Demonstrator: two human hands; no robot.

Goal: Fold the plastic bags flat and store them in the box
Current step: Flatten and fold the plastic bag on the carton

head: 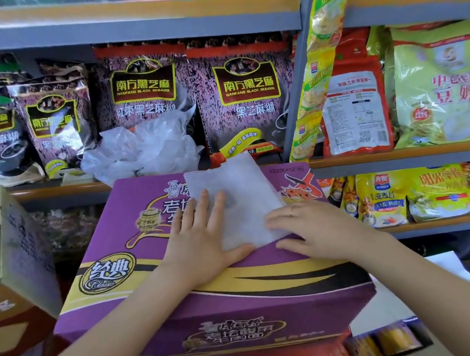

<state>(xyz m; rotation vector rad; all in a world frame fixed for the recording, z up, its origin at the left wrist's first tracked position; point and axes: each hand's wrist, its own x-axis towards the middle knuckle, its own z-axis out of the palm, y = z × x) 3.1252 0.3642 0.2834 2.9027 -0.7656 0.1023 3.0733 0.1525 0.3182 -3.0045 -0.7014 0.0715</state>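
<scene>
A translucent white plastic bag, folded into a flat rectangle, lies on top of a closed purple carton in the middle of the view. My left hand rests palm down on the bag's left part, fingers spread. My right hand, with a ring on one finger, lies flat at the bag's near right corner, fingertips on its edge. Behind the carton, a heap of crumpled clear plastic bags sits on the shelf. An open brown cardboard box stands at the left.
Shelves of purple sesame-paste packets stand behind the carton. Yellow and green food bags fill the shelves at the right. More cartons and packets lie below the purple carton.
</scene>
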